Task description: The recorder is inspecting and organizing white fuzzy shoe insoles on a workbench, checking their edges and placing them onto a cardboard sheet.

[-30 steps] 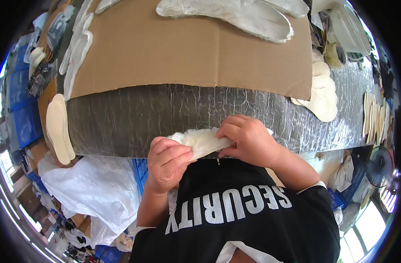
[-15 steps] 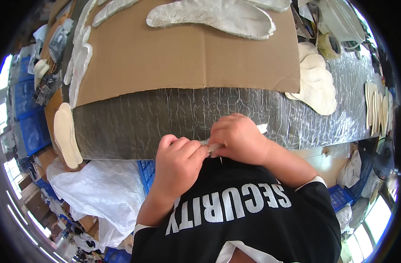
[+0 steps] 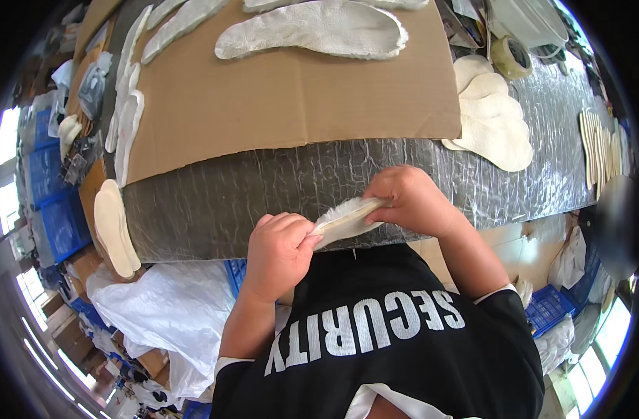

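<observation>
Fleecy white insole [image 3: 347,218] pinched at both ends, held edge-up in the air just off the near edge of the silver-wrapped table [image 3: 277,192], in front of a black shirt with white lettering [image 3: 375,335]. Left hand [image 3: 281,253] closed on the lower end, thumb and fingers [image 3: 291,227] clamped over the pile; right hand [image 3: 410,199] closed on the upper end, fingertips pressed onto the tan backing edge. Between the two grips, only a short fluffy stretch showing, tilted up toward the right hand. Judging by the pose, somewhere mid-handling: layers apparently being pressed or checked along the rim, though whether the edge is being joined or parted cannot be told. Beyond the right grip, flat on the table, a small stack of plain cream insoles [image 3: 494,119], and farther out a row of thin ones on edge [image 3: 598,143]; beside those, a roll of tape [image 3: 509,57]. Above both grips, a brown cardboard sheet [image 3: 291,98] carrying a large fleecy insole [image 3: 312,29], with more white pieces along its left rim [image 3: 127,129]. Out past the left grip, another cream insole pair hanging off the table corner [image 3: 115,227], white plastic sheeting [image 3: 159,314] below, blue crates [image 3: 50,195] at the far side. Seemingly many pieces laid out, one in hand.
</observation>
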Demonstrator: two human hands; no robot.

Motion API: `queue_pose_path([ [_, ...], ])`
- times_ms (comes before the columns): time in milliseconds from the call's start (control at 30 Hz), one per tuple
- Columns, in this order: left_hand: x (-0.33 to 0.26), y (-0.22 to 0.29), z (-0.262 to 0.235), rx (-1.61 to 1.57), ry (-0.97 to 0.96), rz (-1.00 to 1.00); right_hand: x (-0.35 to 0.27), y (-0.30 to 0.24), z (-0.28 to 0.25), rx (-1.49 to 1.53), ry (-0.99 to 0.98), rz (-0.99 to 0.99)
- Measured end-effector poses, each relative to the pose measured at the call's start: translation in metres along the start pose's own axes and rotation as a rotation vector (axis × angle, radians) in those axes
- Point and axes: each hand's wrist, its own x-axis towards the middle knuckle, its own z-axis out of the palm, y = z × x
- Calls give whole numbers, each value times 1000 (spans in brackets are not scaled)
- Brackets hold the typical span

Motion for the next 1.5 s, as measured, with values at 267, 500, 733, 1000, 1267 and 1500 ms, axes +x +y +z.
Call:
queue_pose_path([
  [267,17,14,10,40,63,120,-6,3,0,34,9,-24],
  [500,21,14,14,9,-5,162,-8,4,-1,24,6,-31],
  [733,26,19,18,39,-150,197,-13,0,1,-53,-17,-71],
  [1000,22,-44,35,-910,-452,-229,-24,48,-6,568,-59,466],
  [1267,18,-57,56,-1367,-564,-689,-44,35,-18,197,131,-67],
  [1500,28,-44,49,-1263,-792,-868,-29,-6,-5,-362,-210,103],
])
